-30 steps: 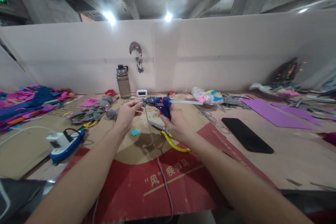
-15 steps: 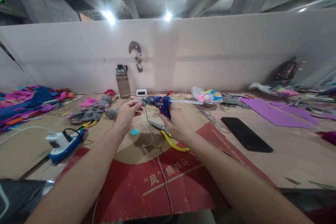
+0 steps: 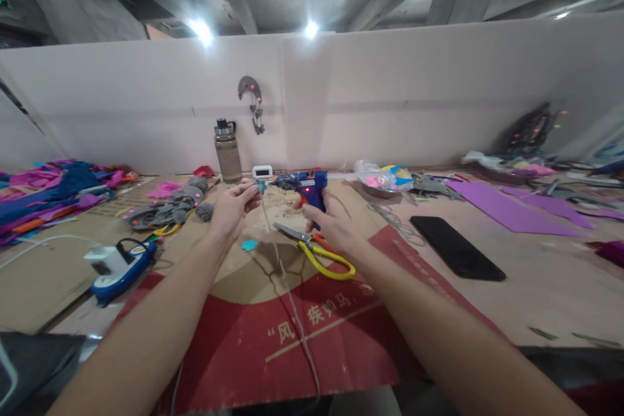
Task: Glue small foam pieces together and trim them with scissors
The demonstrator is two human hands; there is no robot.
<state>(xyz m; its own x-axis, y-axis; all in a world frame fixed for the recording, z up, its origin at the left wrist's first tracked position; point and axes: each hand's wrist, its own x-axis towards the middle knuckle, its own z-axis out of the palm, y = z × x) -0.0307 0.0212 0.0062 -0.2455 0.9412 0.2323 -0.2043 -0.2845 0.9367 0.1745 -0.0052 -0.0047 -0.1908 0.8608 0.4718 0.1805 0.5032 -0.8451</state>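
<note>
Above the desk [image 3: 541, 299], toward its back edge, the right hand [image 3: 334, 216] curls fingers round a plastic glue gun [image 3: 312, 183], long axis crosswise, nozzle left; the left hand [image 3: 234, 207] pinches a teal piece [image 3: 261, 187].

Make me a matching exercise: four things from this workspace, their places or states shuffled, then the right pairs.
Things:
1. blue glue gun
2. bottle
3. grey cord
4. phone

Places or states:
A. black, lying flat
B. hanging down from the left hand
C. held in the right hand
D. upright near the wall

Pairs: 1-C; 2-D; 3-B; 4-A
</note>
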